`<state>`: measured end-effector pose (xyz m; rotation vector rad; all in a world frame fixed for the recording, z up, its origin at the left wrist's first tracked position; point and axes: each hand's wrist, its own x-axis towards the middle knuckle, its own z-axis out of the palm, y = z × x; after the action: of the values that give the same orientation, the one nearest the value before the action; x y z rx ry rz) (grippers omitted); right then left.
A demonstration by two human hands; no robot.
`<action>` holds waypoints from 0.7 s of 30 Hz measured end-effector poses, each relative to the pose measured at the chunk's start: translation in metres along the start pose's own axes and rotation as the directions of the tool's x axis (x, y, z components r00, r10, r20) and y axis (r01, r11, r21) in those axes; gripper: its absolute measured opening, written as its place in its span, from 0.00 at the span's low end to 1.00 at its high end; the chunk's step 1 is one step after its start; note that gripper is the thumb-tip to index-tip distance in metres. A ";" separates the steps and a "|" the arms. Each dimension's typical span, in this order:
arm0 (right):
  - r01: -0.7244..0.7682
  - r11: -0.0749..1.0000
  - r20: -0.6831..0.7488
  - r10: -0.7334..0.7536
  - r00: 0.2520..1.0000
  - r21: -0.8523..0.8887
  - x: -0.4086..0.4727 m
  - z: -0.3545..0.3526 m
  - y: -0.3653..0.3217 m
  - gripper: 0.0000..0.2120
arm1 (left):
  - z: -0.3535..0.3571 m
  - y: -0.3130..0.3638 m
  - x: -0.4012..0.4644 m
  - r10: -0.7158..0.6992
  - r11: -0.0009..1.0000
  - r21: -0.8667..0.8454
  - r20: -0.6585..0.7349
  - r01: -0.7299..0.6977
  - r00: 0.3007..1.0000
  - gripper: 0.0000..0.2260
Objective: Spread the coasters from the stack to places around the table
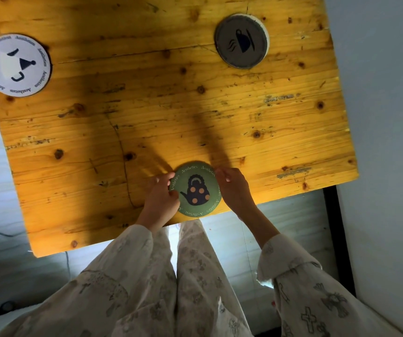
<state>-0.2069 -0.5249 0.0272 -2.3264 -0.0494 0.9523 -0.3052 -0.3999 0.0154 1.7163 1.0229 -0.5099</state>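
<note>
Plainly, both hands were on the green teapot coaster (196, 189), which lay at the near edge of the pine table (147, 113), about midway along it. The left hand (162, 198) pinched its left rim with fingers curled over the edge, and the right hand (234, 188) closed narrowly on the right rim. Whether more coasters lay beneath the green one could not be told.

A white coaster (16, 64) sat at the far left corner and a grey cup coaster (241, 41) toward the far right, well apart from each other.

To do this step well, the fingertips would have needed to separate just one disc, lifting by the rim rather than dragging it across the rough, knotty boards. A bare stretch of the near side looked the sensible destination, set fully on the wood, not overhanging.
</note>
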 end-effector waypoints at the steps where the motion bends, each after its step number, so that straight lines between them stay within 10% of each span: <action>1: 0.002 1.000 -0.005 -0.002 1.000 -0.006 0.001 0.000 0.000 0.13 | -0.002 -0.001 0.001 0.010 1.000 0.009 0.003 -0.010 1.000 0.19; 21: 0.045 0.996 -0.233 -0.061 0.970 -0.071 0.096 -0.067 -0.052 0.12 | -0.053 0.092 0.106 0.494 0.699 0.601 -0.013 -0.389 0.869 0.21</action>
<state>-0.0826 -0.4943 0.0330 -2.4697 -0.0463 0.6518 -0.1777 -0.3203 0.0078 2.5153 0.5361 -0.3737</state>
